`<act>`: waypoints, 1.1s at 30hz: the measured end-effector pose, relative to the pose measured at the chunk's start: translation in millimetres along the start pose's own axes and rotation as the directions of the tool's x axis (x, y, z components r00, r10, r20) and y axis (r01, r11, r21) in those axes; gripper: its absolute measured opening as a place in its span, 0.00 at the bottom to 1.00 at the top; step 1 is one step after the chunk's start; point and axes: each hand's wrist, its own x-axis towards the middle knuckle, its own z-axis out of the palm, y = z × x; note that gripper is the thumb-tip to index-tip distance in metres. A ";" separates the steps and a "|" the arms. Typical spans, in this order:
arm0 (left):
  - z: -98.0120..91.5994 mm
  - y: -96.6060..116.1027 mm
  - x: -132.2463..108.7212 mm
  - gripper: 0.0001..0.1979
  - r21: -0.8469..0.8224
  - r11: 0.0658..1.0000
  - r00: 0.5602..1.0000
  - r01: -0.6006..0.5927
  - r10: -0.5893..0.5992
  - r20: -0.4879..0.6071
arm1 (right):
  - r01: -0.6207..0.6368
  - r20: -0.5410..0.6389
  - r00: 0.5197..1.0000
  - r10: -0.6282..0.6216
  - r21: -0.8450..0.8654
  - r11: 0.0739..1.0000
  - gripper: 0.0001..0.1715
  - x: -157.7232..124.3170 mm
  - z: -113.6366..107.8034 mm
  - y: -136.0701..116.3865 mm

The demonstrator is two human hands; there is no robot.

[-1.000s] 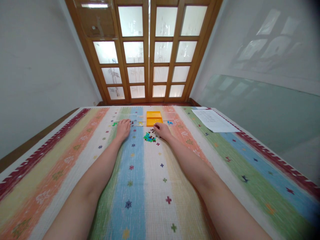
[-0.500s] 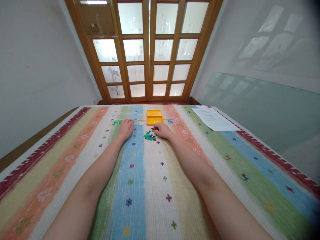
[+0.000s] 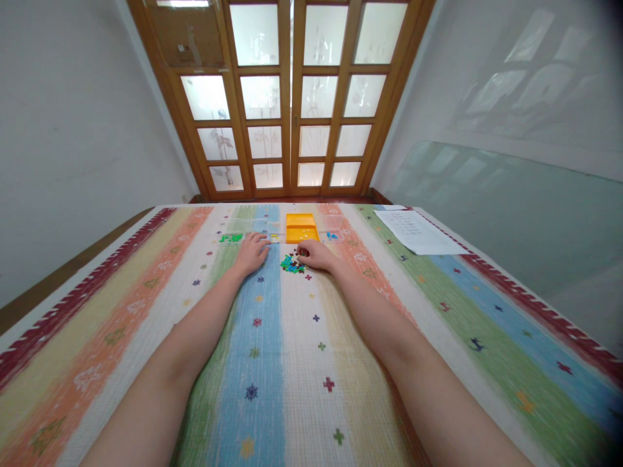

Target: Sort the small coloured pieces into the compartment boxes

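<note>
A small pile of tiny coloured pieces [image 3: 291, 264], green, blue and dark, lies on the striped cloth far out in front of me. My right hand [image 3: 316, 255] rests at the pile's right edge, its fingertips bent down and drawn together on the pieces; whatever they pinch is too small to make out. My left hand [image 3: 252, 251] lies palm down on the cloth just left of the pile, fingers stretched toward it and holding nothing. An orange tray [image 3: 300, 228] stands directly behind the pile.
Clear shallow compartments flank the orange tray, one holding green pieces [image 3: 230, 238] on the left and one holding blue pieces [image 3: 331, 237] on the right. A printed paper sheet [image 3: 416, 232] lies at the back right. Wooden glazed doors [image 3: 292, 97] stand beyond the table.
My left hand has slid right toward the pile, uncovering the green pieces. My right hand has edged slightly left onto the pile.
</note>
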 end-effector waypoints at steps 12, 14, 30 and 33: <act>5.7 58.4 3.3 0.17 -0.141 0.969 0.966 -0.205 0.224 0.133 | -0.104 -0.200 0.974 0.111 0.046 0.994 0.04 1.2 7.0 2.3; 5.3 64.6 2.6 0.17 -0.137 0.967 0.958 -0.216 0.237 0.162 | -0.108 -0.230 0.966 0.120 0.061 0.992 0.05 1.9 6.7 2.8; 13.5 59.2 0.6 0.20 -0.179 0.966 0.951 -0.186 0.222 0.213 | -0.200 -0.482 0.840 0.251 0.157 0.967 0.14 8.2 10.9 20.3; 14.7 59.4 0.2 0.19 -0.158 0.969 0.954 -0.190 0.220 0.204 | -0.209 -0.503 0.819 0.277 0.188 0.960 0.14 8.1 11.8 24.6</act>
